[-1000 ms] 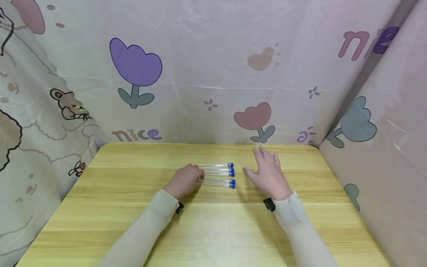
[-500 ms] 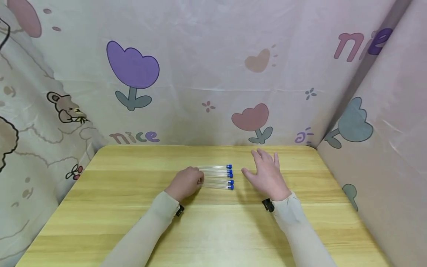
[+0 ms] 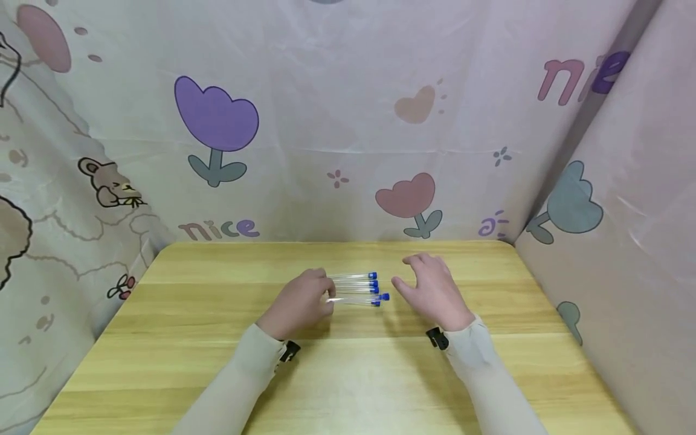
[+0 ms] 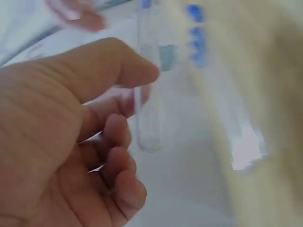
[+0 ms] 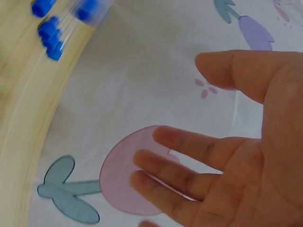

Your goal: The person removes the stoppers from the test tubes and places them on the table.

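My left hand [image 3: 301, 302] pinches a clear test tube [image 4: 150, 120] with a blue cap between thumb and forefinger. In the left wrist view the tube's rounded end hangs below the fingertips, and the other fingers curl loosely beside it. Several more clear tubes [image 3: 350, 284] with blue caps lie side by side on the table, caps to the right; the left hand hides some of their far ends. My right hand [image 3: 435, 290] hovers to the right of the caps, fingers spread and holding nothing. Blurred blue caps [image 5: 49, 35] show in the right wrist view.
The wooden table [image 3: 348, 374] runs back to a printed cloth [image 3: 304, 121] that hangs behind it and along both sides. Each wrist carries a small black camera mount [image 3: 437, 338].
One tube has come away from the row in the left hand, its cap now further right than the others. The right hand's fingers have bent slightly, with the hand staying in nearly the same place.
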The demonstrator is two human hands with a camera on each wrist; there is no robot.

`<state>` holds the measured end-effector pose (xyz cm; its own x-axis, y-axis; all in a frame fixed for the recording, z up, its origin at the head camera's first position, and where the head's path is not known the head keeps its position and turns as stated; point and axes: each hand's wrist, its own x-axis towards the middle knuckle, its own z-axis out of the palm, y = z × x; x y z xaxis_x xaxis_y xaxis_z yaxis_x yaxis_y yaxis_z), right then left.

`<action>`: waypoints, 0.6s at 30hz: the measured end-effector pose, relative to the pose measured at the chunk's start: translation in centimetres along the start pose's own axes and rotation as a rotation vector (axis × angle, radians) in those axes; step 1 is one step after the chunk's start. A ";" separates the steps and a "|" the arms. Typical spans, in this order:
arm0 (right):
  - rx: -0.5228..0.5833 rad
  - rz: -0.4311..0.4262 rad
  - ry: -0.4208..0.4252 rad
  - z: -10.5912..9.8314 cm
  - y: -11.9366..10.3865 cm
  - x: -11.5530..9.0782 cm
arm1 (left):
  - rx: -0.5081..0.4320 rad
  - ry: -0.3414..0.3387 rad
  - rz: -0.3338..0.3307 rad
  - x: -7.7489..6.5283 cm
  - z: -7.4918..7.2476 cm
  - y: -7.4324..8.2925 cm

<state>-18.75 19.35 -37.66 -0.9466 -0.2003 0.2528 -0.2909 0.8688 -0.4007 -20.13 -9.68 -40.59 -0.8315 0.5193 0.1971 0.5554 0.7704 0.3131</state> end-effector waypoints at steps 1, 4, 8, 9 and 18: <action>0.010 -0.012 0.016 -0.1 -0.1 0.0 | -0.011 0.035 0.000 -0.3 -0.8 0.4; 0.052 -0.050 0.072 -0.4 -0.7 -0.3 | -0.024 0.145 0.022 -1.2 -3.1 1.2; 0.104 -0.105 0.143 -1.0 -1.8 -1.0 | -0.015 0.252 0.065 -2.4 -5.8 1.8; 0.122 -0.119 0.156 -1.1 -2.1 -1.2 | -0.007 0.272 0.076 -2.7 -6.4 1.9; 0.246 -0.355 0.294 -2.0 -4.4 -1.5 | 0.055 0.411 0.148 -3.9 -8.9 2.2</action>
<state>-15.79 16.71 -34.49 -0.7151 -0.2965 0.6330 -0.6440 0.6316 -0.4316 -15.74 -13.30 -32.36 -0.6720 0.4441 0.5926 0.6593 0.7231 0.2057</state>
